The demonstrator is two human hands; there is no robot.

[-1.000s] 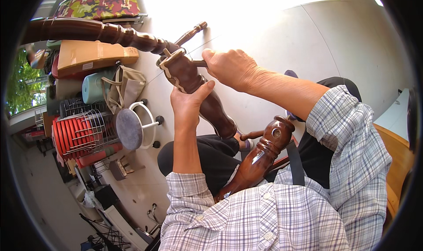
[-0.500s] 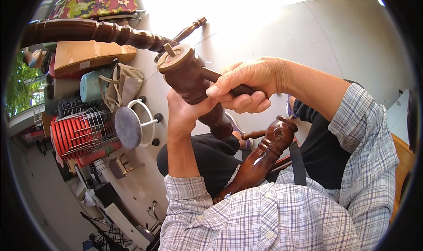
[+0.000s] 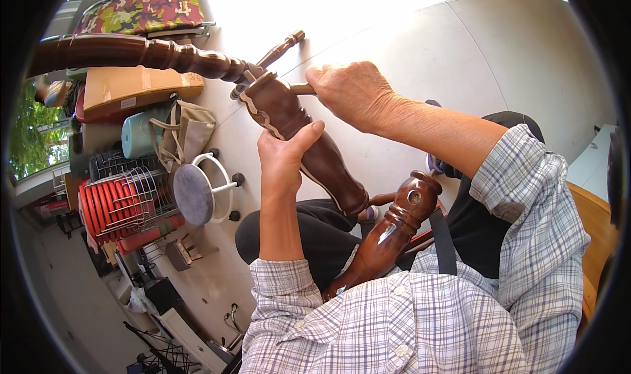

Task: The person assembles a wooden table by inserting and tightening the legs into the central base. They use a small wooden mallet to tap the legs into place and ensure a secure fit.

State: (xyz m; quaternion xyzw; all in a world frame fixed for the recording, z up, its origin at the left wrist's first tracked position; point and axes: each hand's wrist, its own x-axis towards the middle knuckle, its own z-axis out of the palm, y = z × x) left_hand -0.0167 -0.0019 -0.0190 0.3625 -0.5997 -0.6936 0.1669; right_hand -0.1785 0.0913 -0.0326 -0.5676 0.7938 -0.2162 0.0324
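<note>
My left hand (image 3: 284, 160) is closed round a dark brown turned wooden leg (image 3: 325, 154), thumb lying along its side. The leg slants across in front of me, its lower end above my lap. My right hand (image 3: 351, 94) is a fist on a thin wooden rod (image 3: 301, 89) that meets the leg near its upper end; the fist hides the rod's far part. A second, glossier reddish-brown leg (image 3: 388, 242) with a round hole rests in my lap. A short spindle (image 3: 383, 198) shows beside it.
A long curved turned wooden piece (image 3: 144, 50) reaches in from the upper left, with another spindle (image 3: 282, 48) behind the held leg's top. To the left stand a white stool with a grey seat (image 3: 193, 194), a beige bag (image 3: 196, 127), a cardboard box (image 3: 135, 88) and red stacked stools (image 3: 115, 203).
The held leg has turned, so its round pegged end no longer faces me and its pale flat edge shows. My right hand has moved up and away, still gripping the rod.
</note>
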